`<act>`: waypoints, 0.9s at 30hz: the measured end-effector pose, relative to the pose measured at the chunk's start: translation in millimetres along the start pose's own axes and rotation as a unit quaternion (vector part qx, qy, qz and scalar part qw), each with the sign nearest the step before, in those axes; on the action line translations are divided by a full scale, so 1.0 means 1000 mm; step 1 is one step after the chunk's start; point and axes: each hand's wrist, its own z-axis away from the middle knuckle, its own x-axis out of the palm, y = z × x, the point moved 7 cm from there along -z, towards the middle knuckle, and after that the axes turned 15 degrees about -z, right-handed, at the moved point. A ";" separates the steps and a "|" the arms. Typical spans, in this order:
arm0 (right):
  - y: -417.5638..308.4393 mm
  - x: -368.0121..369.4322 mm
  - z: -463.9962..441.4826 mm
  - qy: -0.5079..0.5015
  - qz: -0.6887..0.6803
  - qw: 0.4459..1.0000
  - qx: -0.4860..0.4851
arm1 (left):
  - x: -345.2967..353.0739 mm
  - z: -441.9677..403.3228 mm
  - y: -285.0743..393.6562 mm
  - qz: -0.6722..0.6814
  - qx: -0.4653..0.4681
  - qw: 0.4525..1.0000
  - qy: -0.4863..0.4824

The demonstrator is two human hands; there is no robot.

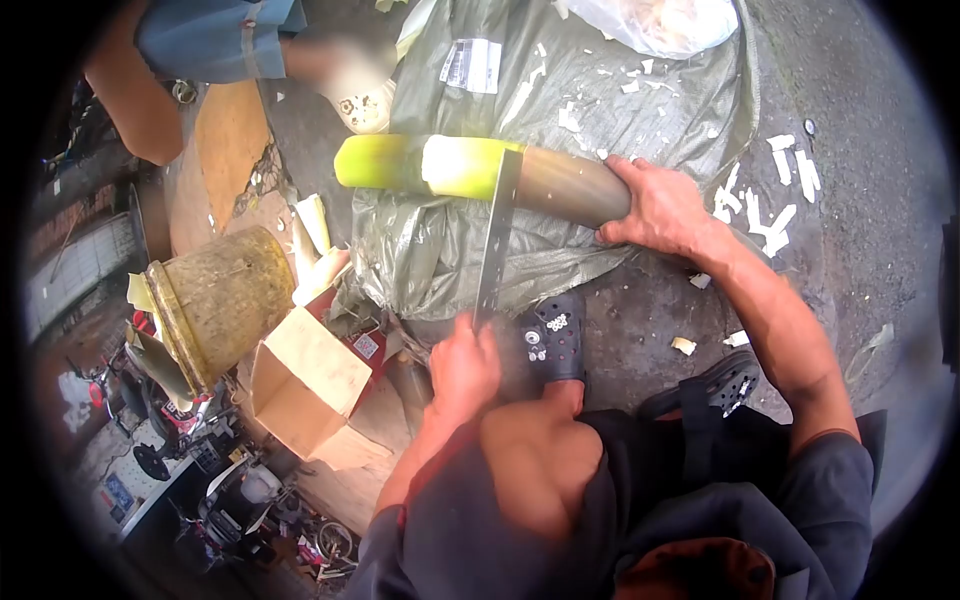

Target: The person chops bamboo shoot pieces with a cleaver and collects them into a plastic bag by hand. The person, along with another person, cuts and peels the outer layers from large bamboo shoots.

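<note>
A thick stalk (466,168), glossy green at its left end, white in a middle band and grey-brown at the right, lies over a grey-green plastic sheet. My right hand (665,205) grips its right end, thumb below and fingers over the top. A long, straight knife (494,240) is in my left hand (465,365), whose fist covers the handle. Its blade crosses the stalk near where the green meets the brown. How deep the edge sits cannot be made out.
White scraps (770,230) litter the plastic sheet (420,265) and ground. A white plastic bag (655,25) lies at the top. Leftward are a dirty yellow bucket (225,300) and an open cardboard box (310,385). Another person's white clog (362,108) stands near the stalk's left end.
</note>
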 end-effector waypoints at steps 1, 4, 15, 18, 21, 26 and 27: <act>-0.001 0.000 0.001 0.002 -0.004 1.000 -0.001 | -0.001 -0.004 0.001 -0.004 0.000 1.000 -0.008; -0.003 0.003 0.006 0.013 -0.008 1.000 -0.008 | -0.014 -0.021 0.014 -0.011 -0.007 1.000 -0.008; -0.008 0.012 0.017 0.041 0.017 0.999 -0.021 | -0.040 -0.093 0.067 -0.039 0.008 0.999 0.019; -0.007 0.008 0.011 -0.004 0.018 1.000 0.006 | -0.028 -0.072 0.052 -0.056 -0.009 0.998 0.007; 0.005 -0.004 -0.006 -0.048 -0.024 0.998 0.022 | -0.015 -0.032 0.027 -0.067 -0.023 0.997 -0.015; 0.000 -0.010 -0.013 -0.028 0.044 0.999 -0.006 | -0.014 -0.052 0.037 -0.022 0.001 1.000 0.010; -0.004 -0.005 -0.011 -0.004 0.101 0.994 -0.034 | -0.019 -0.067 0.047 -0.012 0.015 0.999 0.025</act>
